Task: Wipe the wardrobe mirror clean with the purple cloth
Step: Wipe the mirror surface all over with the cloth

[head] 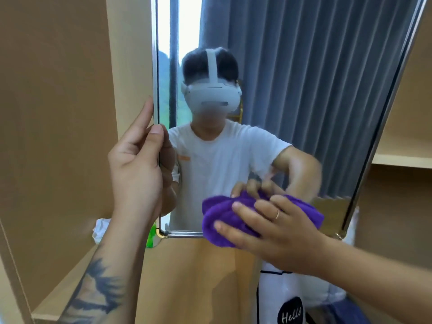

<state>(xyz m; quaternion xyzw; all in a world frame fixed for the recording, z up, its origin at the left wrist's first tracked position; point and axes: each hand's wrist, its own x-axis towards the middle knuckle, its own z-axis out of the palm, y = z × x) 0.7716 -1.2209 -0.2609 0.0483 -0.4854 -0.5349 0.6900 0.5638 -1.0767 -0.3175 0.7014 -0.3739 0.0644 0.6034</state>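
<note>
Wiping looks underway: right hand (278, 225), fingers spread, presses the bunched cloth (224, 218) against the mirror (304, 90) near its bottom edge. Left hand (138, 164) pinches the mirror's left edge. Upper glass likely remains.

mirror (268, 94): tall, metal-framed, tilted | purple cloth (224, 218): bunched against its lower edge

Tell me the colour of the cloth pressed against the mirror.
Purple; the cloth shows clearly in the head view, bunched under the right hand.
</note>
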